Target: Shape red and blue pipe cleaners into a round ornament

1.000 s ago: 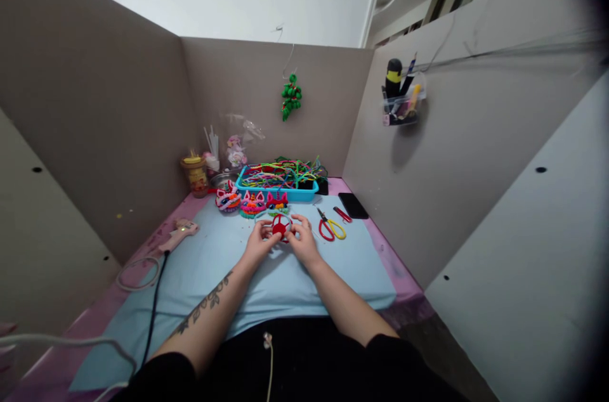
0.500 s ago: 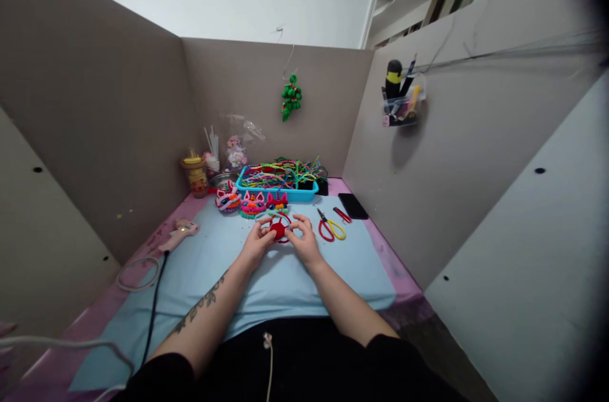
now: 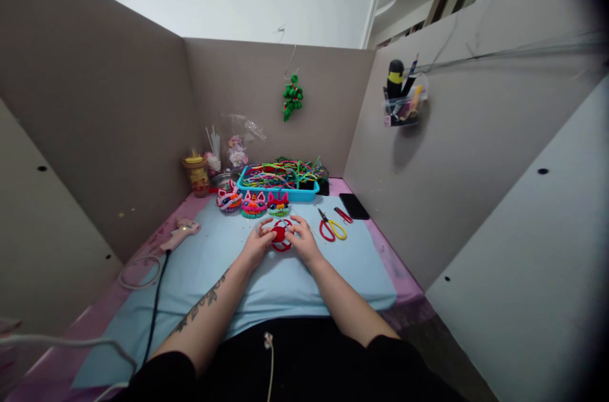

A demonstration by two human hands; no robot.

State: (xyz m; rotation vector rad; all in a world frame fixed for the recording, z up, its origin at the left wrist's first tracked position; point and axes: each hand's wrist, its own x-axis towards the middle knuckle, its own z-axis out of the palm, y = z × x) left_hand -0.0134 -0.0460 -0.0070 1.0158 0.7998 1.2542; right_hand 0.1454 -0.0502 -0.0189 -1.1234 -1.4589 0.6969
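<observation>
Between my two hands is a red fuzzy craft piece, with a solid red middle and thin red loops around it. My left hand pinches its left side between thumb and fingers. On its right side, my right hand pinches it too. A pale blue strand shows by the fingertips at the top of the piece. Just beyond the hands stand colourful fuzzy animal-like figures in a row. Red and yellow scissors lie open to the right of my right hand.
A blue tray of colourful fuzzy stems stands at the back. Right of the scissors are a red cutter and a black phone. A pink glue gun with a cable lies left. Partitions surround the table.
The red piece has turned between my fingers, and its loops now reach lower, toward me. Both hands keep their pinch. The whole view has shifted slightly.
</observation>
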